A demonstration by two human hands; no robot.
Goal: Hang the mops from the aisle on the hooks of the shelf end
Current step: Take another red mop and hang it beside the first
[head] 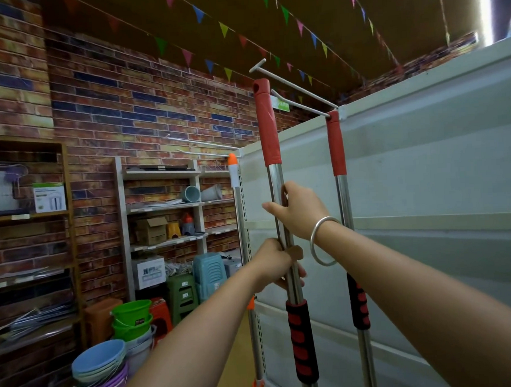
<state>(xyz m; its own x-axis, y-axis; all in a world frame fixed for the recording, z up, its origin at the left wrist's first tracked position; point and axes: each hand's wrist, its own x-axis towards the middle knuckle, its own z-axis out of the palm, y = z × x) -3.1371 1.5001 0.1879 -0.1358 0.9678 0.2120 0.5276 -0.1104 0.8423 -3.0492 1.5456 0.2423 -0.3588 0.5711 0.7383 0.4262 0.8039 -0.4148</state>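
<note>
The person holds one mop [272,174] upright by its steel shaft in front of the grey shelf end [424,166]. The right hand [298,213] is closed around the shaft above, a silver bangle [324,240] on that wrist. The left hand [274,263] is closed around the same shaft just below, directly above the black-and-red foam grip [302,339]. The red cap [266,121] of this mop, with its hanging hole near the top, stands beside the free end of the upper hook [290,83], just below its T-shaped tip; the hole is not on the hook. A second mop [336,147] hangs to the right, its red cap against the lower hook [300,105] close to the panel; whether the hook passes through it cannot be told. A third mop [234,170], with an orange-and-white cap, hangs at the left corner of the shelf end under another hook [198,143]. Behind, against the brick wall [125,111], stand shelves [163,204] of goods, green buckets [132,318], stacked basins [98,361] and plastic stools [209,272]. Strings of coloured pennants [225,29] cross the ceiling.
</note>
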